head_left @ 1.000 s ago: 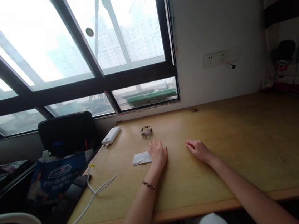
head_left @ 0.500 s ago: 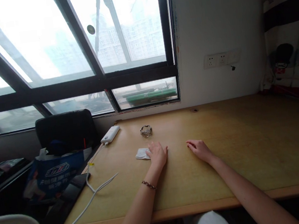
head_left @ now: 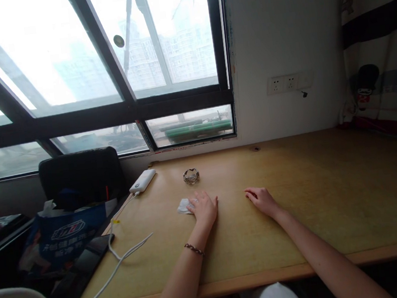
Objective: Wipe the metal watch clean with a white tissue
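My left hand (head_left: 204, 209) lies palm down on the table, fingers spread, its left side covering part of a small white folded tissue or cloth (head_left: 182, 206). A braided bracelet (head_left: 194, 249) circles the left wrist. Just beyond that hand stands a round, open-work metal ring-shaped object (head_left: 191, 176), touched by neither hand. To the right, my right hand (head_left: 262, 200) rests on the tabletop with its fingers curled in, and nothing shows in them.
On the wooden table (head_left: 317, 188), a white power bank (head_left: 142, 181) sits near the left edge, trailing a white cable (head_left: 126, 255). Left of the table are a dark chair (head_left: 79, 174) and a blue bag (head_left: 68, 233). A window, wall sockets (head_left: 284, 83) and a curtain (head_left: 382, 61) border the far side.
My left hand has slid slightly left and its fingers cover more of the white piece. My right hand stays in place. The whole view has shifted a little.
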`<state>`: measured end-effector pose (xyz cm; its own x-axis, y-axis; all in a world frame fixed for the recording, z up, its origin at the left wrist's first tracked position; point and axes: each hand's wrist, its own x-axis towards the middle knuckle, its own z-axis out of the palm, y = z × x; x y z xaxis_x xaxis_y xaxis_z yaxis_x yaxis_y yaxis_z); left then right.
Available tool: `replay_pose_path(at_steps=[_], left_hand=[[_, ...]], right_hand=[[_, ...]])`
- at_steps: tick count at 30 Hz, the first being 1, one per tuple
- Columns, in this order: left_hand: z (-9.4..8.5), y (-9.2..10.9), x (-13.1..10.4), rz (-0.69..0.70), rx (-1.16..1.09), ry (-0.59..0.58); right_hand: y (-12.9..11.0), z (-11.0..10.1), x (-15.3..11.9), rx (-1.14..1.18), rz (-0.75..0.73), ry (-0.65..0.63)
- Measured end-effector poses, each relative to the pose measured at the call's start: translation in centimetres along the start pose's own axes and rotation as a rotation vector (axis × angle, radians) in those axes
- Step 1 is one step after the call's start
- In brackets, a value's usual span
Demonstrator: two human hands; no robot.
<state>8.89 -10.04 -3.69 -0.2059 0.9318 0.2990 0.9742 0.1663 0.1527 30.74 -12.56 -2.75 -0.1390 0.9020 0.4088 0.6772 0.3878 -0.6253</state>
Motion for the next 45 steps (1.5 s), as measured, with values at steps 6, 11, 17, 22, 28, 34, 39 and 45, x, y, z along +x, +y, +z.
replay_pose_path(at_steps=[6,11,17,22,28,34,39,45], left_hand=[[-0.3,0.0,-0.1,0.010,0.019,0.043],[-1.0,0.0,-0.1,-0.037,0.034,0.004],[-1.0,-0.1,-0.1,-0.016,0.011,0.001],[-0.7,-0.4,0.3,0.088,0.017,0.048],[-0.6,-0.7,0.7,0.229,-0.061,0.037],[-1.3,-0.2,0.7,0.341,-0.487,0.006],[-2.1,1.3,0.0,0.183,-1.360,-0.309],[-2.8,2.3,-1.3,-0.015,-1.931,-0.832]], right_hand=[[0.1,0.0,0.1,0.013,-0.015,0.001],[0.2,0.0,0.1,0.011,-0.017,0.003],[0.3,0.1,0.1,0.011,-0.012,0.002],[0.2,0.0,0.1,0.010,-0.010,0.001],[0.0,-0.1,0.1,0.010,-0.003,-0.004],[0.1,0.0,0.0,0.027,-0.011,-0.006],[-0.7,-0.2,0.2,0.188,0.010,0.016],[-2.0,-0.4,0.2,0.641,0.113,-0.136]])
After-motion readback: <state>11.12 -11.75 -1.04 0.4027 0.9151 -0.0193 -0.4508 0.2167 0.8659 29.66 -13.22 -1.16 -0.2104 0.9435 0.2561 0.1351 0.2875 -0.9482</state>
